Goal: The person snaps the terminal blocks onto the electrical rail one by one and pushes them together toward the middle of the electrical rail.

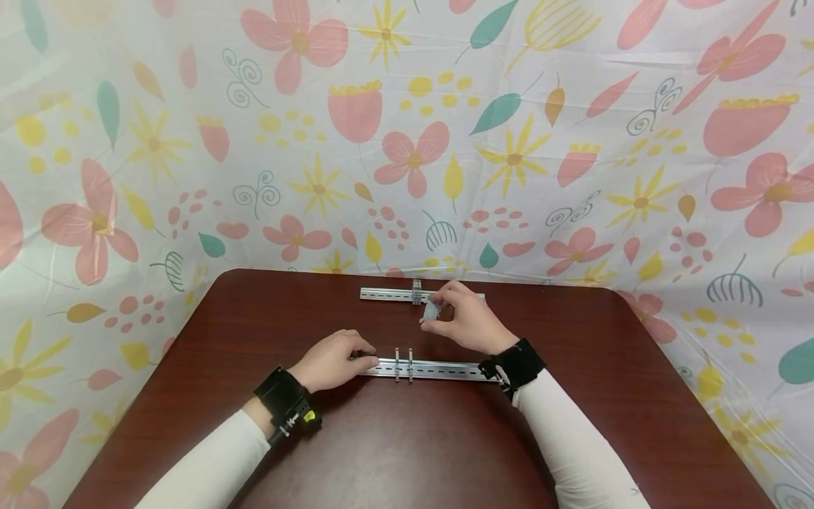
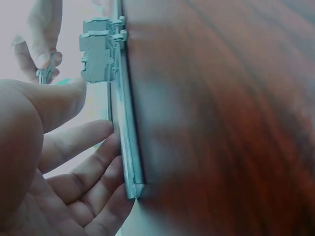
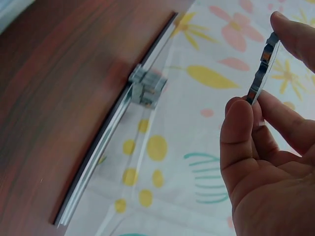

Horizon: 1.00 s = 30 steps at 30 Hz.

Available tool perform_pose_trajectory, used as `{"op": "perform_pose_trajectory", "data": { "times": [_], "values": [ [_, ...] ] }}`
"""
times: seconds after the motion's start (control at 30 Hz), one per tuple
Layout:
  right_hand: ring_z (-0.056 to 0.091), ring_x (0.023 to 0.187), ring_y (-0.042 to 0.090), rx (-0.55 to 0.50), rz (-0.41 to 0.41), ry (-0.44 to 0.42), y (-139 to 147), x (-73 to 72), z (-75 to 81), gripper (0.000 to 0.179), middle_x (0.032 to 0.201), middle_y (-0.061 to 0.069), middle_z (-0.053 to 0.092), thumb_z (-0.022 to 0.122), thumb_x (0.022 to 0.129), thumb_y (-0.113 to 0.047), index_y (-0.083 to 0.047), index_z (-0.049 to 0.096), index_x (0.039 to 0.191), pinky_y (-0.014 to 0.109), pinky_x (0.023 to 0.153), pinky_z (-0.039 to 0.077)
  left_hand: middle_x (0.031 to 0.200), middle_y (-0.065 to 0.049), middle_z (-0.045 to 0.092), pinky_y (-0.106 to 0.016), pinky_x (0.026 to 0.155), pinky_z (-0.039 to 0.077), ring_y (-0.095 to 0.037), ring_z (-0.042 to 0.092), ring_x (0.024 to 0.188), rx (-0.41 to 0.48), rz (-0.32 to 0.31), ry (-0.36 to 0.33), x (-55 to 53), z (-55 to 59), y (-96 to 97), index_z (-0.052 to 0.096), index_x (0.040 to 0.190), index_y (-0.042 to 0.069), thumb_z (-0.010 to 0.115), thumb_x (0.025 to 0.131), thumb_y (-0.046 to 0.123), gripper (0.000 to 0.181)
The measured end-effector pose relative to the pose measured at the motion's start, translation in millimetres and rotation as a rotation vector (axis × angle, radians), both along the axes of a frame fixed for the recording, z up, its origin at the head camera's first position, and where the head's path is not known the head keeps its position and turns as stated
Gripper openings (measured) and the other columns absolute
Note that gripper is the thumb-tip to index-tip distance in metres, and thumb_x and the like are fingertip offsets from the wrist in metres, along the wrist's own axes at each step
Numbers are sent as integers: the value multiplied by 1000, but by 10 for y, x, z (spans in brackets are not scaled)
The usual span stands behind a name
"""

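My right hand [image 1: 467,318] pinches a thin grey terminal block [image 1: 431,311] between thumb and fingertips, in the air between two metal DIN rails. The right wrist view shows this block [image 3: 263,69] edge-on, with small orange-brown spots along its side. On the nearer DIN rail [image 1: 445,370], two slim grey terminal blocks [image 2: 98,54] stand upright with a gap between them. My left hand [image 1: 333,359] is at this rail's left end. In the left wrist view its fingertips [image 2: 106,127] touch the rail's side, while the thumb stays off the rail.
A second DIN rail [image 1: 384,293] lies near the back edge of the dark red-brown table [image 1: 394,438], carrying a small cluster of grey terminal blocks [image 3: 147,87]. A flower-patterned cloth [image 1: 407,177] hangs behind the table and along its sides.
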State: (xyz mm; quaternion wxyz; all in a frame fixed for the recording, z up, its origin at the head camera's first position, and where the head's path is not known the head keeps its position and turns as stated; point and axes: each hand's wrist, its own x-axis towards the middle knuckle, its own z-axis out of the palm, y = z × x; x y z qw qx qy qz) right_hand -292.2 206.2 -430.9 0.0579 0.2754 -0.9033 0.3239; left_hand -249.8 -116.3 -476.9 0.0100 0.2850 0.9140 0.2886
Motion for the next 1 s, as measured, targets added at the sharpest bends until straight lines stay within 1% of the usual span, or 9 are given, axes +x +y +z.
{"op": "perform_pose_trajectory", "data": {
  "times": [0.13, 0.2, 0.33, 0.4, 0.53, 0.63, 0.7, 0.83, 1.0],
  "values": [
    [64, 99, 20, 6, 59, 19, -76, 44, -2, 52, 118, -2, 59, 95, 93, -30, -7, 76, 135, 34, 81, 59, 104, 9, 74, -39, 86, 57, -13, 68, 96, 38, 33, -16, -17, 11, -4, 86, 118, 17, 75, 110, 34, 22],
    [63, 97, 18, 12, 87, 34, -112, 71, -2, 52, 119, -2, 59, 95, 93, -28, -6, 75, 137, 33, 80, 58, 108, 8, 76, -41, 91, 58, -14, 70, 101, 70, 62, -35, -19, 26, -1, 85, 120, 18, 73, 111, 35, 23],
    [62, 96, 18, 32, 127, 56, -180, 125, 8, 52, 120, -2, 59, 94, 94, -26, -6, 74, 138, 33, 80, 56, 119, 5, 77, -47, 98, 57, -18, 71, 110, 187, 136, -102, -18, 64, -2, 82, 127, 17, 70, 112, 37, 28],
    [63, 95, 21, 41, 140, 57, -218, 156, 23, 51, 119, -2, 59, 94, 94, -26, -7, 74, 137, 33, 80, 56, 117, 5, 78, -46, 98, 56, -18, 71, 108, 250, 161, -130, -24, 75, -4, 81, 128, 17, 70, 113, 37, 28],
    [63, 93, 23, 57, 171, 59, -294, 208, 33, 51, 119, -2, 59, 94, 94, -26, -7, 75, 137, 31, 79, 55, 103, -3, 78, -41, 87, 55, -21, 71, 95, 372, 156, -207, -27, 92, -10, 82, 123, 11, 71, 112, 36, 29],
    [64, 90, 23, 58, 199, 68, -356, 248, 27, 51, 121, -2, 60, 94, 94, -25, -6, 75, 137, 29, 77, 55, 102, -9, 79, -40, 83, 56, -24, 73, 93, 440, 143, -265, -22, 98, -2, 81, 121, 6, 72, 112, 36, 34],
    [65, 89, 24, 57, 217, 70, -400, 278, 21, 50, 122, -2, 60, 94, 94, -26, -6, 75, 136, 29, 76, 55, 103, -10, 80, -39, 82, 58, -25, 74, 93, 472, 139, -300, -18, 96, 9, 81, 122, 4, 73, 111, 37, 35],
    [66, 89, 21, 59, 251, 59, -492, 330, -4, 50, 121, -3, 58, 95, 93, -27, -7, 76, 133, 27, 76, 55, 102, -9, 80, -35, 75, 58, -27, 73, 88, 508, 128, -352, 5, 106, 32, 82, 122, 4, 74, 110, 35, 34],
    [66, 88, 20, 59, 283, 68, -577, 370, -29, 50, 118, -3, 58, 97, 91, -28, -6, 76, 131, 25, 75, 55, 100, -6, 78, -30, 68, 53, -25, 68, 81, 500, 88, -373, 20, 115, 40, 85, 118, 9, 76, 108, 34, 27]
  ]
}}
